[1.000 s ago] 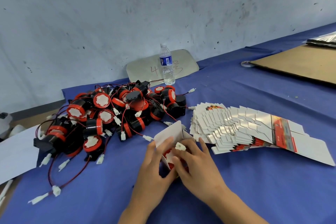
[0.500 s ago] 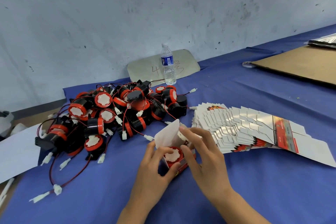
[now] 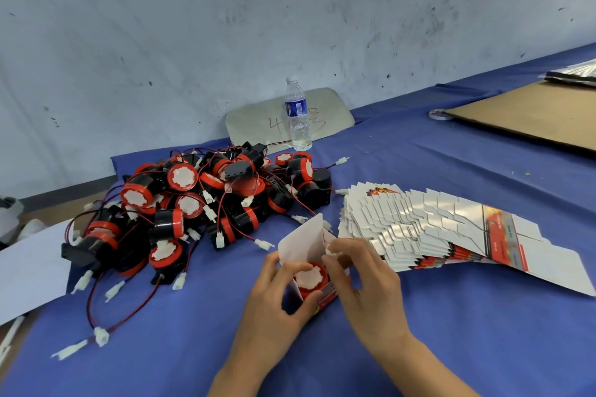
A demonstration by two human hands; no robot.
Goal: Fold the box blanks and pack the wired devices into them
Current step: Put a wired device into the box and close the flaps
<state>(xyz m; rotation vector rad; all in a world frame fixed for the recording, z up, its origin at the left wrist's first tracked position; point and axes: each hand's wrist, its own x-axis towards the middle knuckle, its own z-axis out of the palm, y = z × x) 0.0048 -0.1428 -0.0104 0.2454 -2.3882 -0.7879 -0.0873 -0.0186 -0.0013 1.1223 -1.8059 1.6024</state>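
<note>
A small folded box [image 3: 303,240] stands open on the blue table with its white flaps up. Inside it sits one red and black wired device [image 3: 310,277], its white face upward. My left hand [image 3: 277,303] grips the box from the left side. My right hand [image 3: 364,284] is at the box's right side and pinches the device's white connector [image 3: 332,251] above the opening. A pile of the same wired devices [image 3: 200,203] lies to the left. A fanned stack of flat box blanks [image 3: 435,235] lies to the right.
A water bottle [image 3: 298,116] stands at the back by the wall, in front of a leaning grey board [image 3: 258,121]. A brown cardboard sheet [image 3: 535,119] and a tape roll [image 3: 441,114] lie at the far right. White paper [image 3: 29,271] overhangs the left edge.
My right hand lifted off the box opening, uncovering the device inside, and now holds the white connector above the box. My left hand stayed on the box.
</note>
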